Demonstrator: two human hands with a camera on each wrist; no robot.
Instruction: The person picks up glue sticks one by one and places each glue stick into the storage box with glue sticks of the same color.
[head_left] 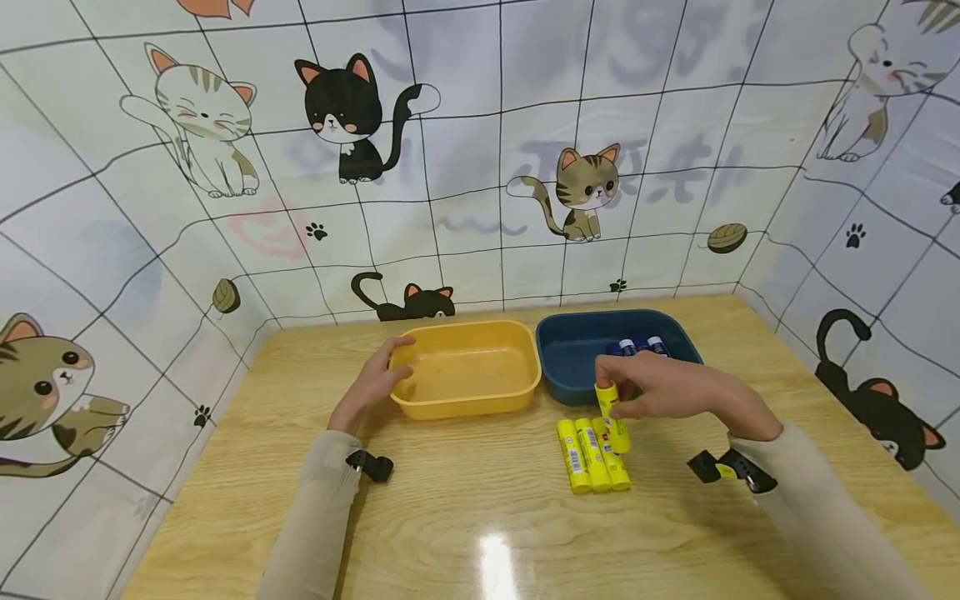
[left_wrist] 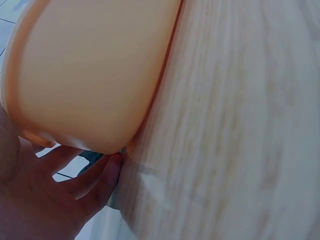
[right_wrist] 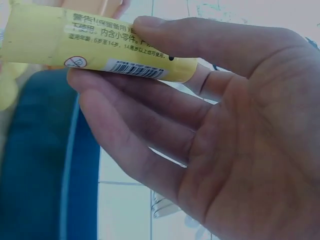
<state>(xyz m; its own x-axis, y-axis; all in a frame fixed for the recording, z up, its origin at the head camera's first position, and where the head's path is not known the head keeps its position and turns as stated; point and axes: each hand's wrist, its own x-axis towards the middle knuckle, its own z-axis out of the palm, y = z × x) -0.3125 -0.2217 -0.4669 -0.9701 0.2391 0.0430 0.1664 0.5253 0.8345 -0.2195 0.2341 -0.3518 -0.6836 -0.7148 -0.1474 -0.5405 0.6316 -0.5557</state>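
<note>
- From above, the left hand [head_left: 369, 387] grips the left end of the yellow tray [head_left: 465, 407] on the desk [head_left: 442, 492]; the right hand [head_left: 667, 387] pinches a yellow tube [head_left: 615, 432], steeply tilted over three yellow tubes [head_left: 591, 454] lying before the blue tray [head_left: 564, 388]; white-capped tubes [head_left: 657, 345] lie inside that one
- At the left wrist, spread fingers meet the yellow tray's outer wall
- At the right wrist, thumb and fingertips hold the yellow tube; its barcode shows

From head: forward-down over table [head_left: 450, 492], widest. From left wrist: right up against yellow bin [left_wrist: 90, 75]. From right wrist: close on tube [right_wrist: 100, 47], then blue bin [right_wrist: 37, 150]. Shared with head: both bins, tube.
</note>
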